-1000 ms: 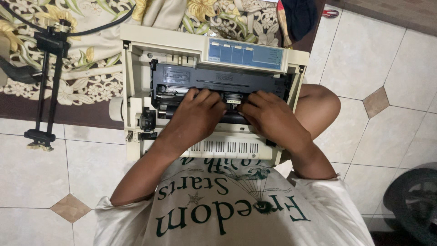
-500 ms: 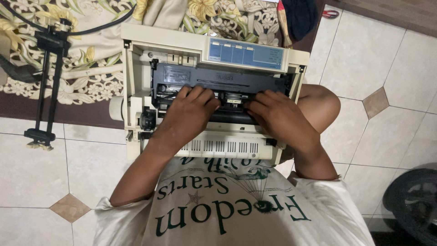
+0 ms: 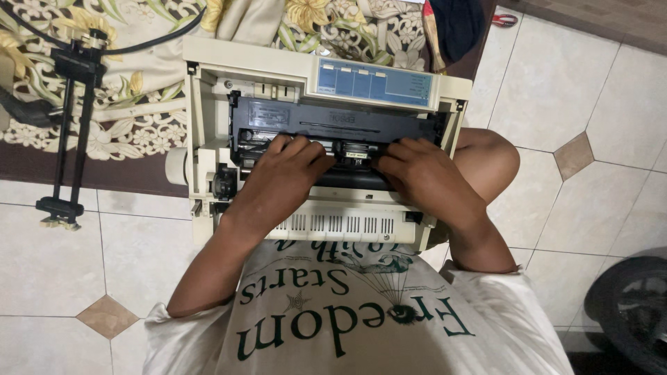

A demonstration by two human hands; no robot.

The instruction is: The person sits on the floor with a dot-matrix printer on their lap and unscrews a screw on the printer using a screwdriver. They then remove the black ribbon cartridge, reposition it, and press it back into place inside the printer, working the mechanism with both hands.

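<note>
A beige printer (image 3: 208,104) with its cover off stands on the tiled floor in front of me. A black ribbon cartridge (image 3: 333,125) spans its open inside. My left hand (image 3: 281,173) lies on the left half of the black part, fingers curled over its front edge. My right hand (image 3: 424,177) lies on the right half, fingertips near the small print head (image 3: 354,151) between both hands. Whether either hand grips the black part or only presses on it does not show. A blue control panel (image 3: 372,82) sits on the printer's far edge.
A black metal stand (image 3: 69,132) and a black cable (image 3: 139,42) lie to the left on a flowered cloth (image 3: 139,118). My bare knee (image 3: 486,160) is right of the printer. A dark wheel (image 3: 632,312) is at the lower right. Red-handled scissors (image 3: 504,19) lie far back.
Both hands have slid apart along the black part, the left one leftward and the right one rightward, uncovering the print head in the middle.
</note>
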